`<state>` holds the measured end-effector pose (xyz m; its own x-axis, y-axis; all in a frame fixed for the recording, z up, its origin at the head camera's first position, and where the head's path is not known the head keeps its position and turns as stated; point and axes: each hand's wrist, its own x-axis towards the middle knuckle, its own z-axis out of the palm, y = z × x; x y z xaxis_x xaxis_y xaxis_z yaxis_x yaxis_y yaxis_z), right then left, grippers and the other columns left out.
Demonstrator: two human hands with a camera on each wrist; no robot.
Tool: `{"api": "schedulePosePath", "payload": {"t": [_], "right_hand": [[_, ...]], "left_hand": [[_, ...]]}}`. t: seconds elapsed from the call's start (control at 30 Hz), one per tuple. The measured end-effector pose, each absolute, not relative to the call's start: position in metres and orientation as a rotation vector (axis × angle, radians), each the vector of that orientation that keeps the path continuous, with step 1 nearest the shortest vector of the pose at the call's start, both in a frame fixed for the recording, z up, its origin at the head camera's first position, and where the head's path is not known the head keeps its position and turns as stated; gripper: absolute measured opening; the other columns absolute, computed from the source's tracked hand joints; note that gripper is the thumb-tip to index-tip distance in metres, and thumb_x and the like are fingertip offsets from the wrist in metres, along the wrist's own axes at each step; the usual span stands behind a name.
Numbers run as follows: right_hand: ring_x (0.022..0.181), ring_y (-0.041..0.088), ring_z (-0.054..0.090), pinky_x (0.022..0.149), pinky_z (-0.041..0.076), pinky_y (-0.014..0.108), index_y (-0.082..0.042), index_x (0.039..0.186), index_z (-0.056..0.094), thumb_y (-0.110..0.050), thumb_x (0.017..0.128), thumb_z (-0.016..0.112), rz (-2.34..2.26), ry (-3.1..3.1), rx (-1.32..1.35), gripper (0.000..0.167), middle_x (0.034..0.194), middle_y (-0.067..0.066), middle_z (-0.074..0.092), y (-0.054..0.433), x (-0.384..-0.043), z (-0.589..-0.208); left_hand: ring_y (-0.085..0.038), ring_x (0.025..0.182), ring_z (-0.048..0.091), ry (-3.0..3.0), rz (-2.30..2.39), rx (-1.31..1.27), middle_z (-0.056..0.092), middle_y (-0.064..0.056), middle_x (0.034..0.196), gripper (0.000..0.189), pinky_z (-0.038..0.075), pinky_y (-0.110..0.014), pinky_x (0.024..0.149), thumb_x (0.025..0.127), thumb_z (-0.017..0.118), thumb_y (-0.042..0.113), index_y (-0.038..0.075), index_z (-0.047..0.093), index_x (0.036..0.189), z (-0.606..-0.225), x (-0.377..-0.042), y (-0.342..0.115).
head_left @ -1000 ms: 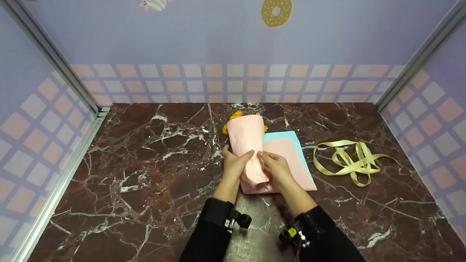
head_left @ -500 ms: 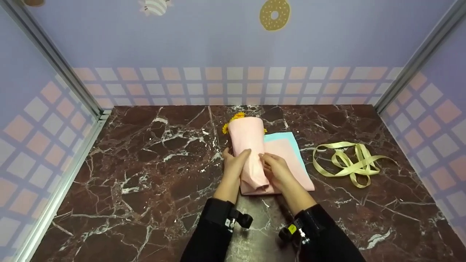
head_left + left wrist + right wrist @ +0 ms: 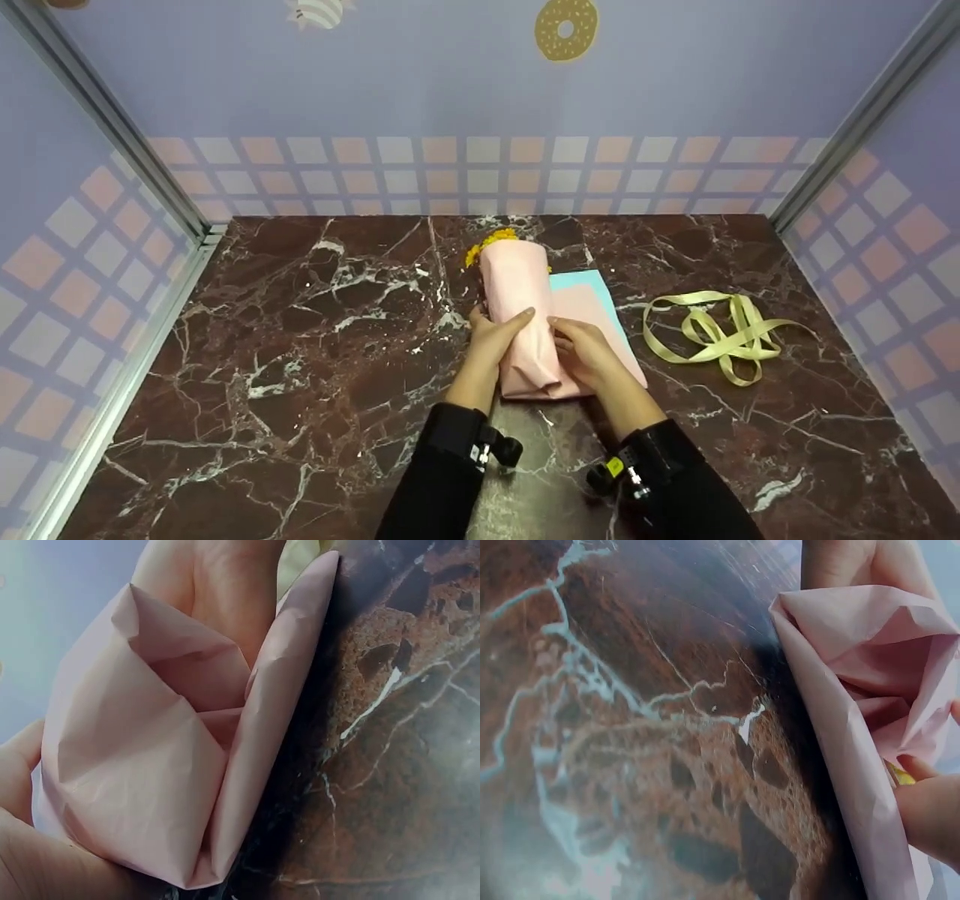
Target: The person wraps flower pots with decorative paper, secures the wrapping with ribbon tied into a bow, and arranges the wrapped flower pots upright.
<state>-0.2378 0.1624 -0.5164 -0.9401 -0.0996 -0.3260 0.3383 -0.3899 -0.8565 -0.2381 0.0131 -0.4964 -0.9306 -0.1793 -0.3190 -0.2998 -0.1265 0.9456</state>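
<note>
A roll of pink wrapping paper surrounds a bunch of yellow flowers, whose heads show past its far end. My left hand grips the roll from the left, thumb across its top. From the right, my right hand pinches the paper's side near the lower half. Seen in the left wrist view, the roll's near end is folded and creased, with a hollow between its layers. Beneath the roll lies a folded pink sheet with a light blue sheet showing along its edge. The flower stems are hidden inside.
A loosely looped pale yellow ribbon lies to the right on the dark red marbled tabletop. Lilac walls with checked bands enclose the table at the back and both sides.
Both hands and the wrapped flowers have shifted slightly right. The roll's lower end now looks more tightly folded, and the right-hand flowers are mostly covered by the paper.
</note>
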Motion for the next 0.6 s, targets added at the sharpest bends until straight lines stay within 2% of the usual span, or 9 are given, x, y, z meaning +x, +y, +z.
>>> {"api": "schedulePosePath", "payload": {"t": [0.13,0.33,0.5,0.6], "right_hand": [[0.075,0.013,0.063,0.074,0.053,0.025,0.008,0.109,0.054,-0.004,0.098,0.051,-2.406,1.59,0.339,0.016,0.083,0.005,0.064,0.167,-0.237,-0.518],[0.078,0.013,0.064,0.078,0.054,0.024,0.019,0.127,0.045,-0.006,0.098,0.055,-2.326,1.782,0.364,0.04,0.088,0.008,0.064,0.171,-0.234,-0.516],[0.078,0.015,0.063,0.076,0.055,0.025,0.02,0.128,0.045,-0.004,0.095,0.057,-2.248,1.99,0.39,0.042,0.092,0.012,0.065,0.185,-0.226,-0.513],[0.085,0.017,0.062,0.077,0.054,0.025,0.019,0.127,0.05,-0.005,0.093,0.06,-2.114,2.177,0.364,0.043,0.103,0.019,0.066,0.195,-0.221,-0.512]], "left_hand": [[-0.04,0.134,0.036,2.05,2.2,-0.552,0.031,-0.031,0.147,0.106,0.029,-0.043,0.112,0.076,0.082,0.024,-0.003,0.012,0.151,-0.495,-0.238,0.019],[-0.04,0.134,0.035,2.034,2.195,-0.581,0.029,-0.031,0.148,0.108,0.027,-0.044,0.113,0.075,0.083,0.024,-0.002,0.011,0.152,-0.496,-0.238,0.022],[-0.04,0.132,0.037,2.044,2.167,-0.585,0.031,-0.03,0.147,0.107,0.03,-0.044,0.112,0.075,0.083,0.026,-0.001,0.013,0.152,-0.497,-0.237,0.023],[-0.04,0.134,0.036,2.051,2.159,-0.593,0.03,-0.03,0.148,0.108,0.029,-0.044,0.112,0.075,0.083,0.027,0.0,0.012,0.152,-0.497,-0.238,0.023]]}}
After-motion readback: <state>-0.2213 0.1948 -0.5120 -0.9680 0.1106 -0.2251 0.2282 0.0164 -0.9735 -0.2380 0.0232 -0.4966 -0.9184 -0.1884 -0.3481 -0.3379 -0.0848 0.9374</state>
